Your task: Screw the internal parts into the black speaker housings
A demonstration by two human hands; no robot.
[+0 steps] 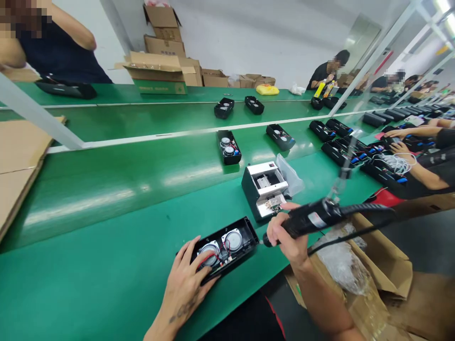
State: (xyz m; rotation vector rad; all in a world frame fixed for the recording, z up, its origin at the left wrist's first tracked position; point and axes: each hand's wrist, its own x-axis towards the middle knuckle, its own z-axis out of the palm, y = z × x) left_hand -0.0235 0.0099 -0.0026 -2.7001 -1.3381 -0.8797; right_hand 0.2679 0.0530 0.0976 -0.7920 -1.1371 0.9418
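My left hand [190,272] grips the near-left end of a black speaker housing [243,255] lying open on the green bench. Two round speaker drivers [233,240] with red and black wires sit inside it. In my right hand [289,237] is a black electric screwdriver [313,219], its fingers wrapped round the body. The screwdriver points left, and its tip is at the right end wall of the housing; whether it touches a screw is too small to tell. Just beyond stands a black and silver screw feeder [265,189], close to my right fingers.
Open speaker housings [229,148] stand on the belt beyond, with several more at the right beside a co-worker's hands [401,142]. The screwdriver's cable [366,208] trails right. Cardboard boxes [380,255] are at lower right, and a cardboard sheet [21,156] lies left.
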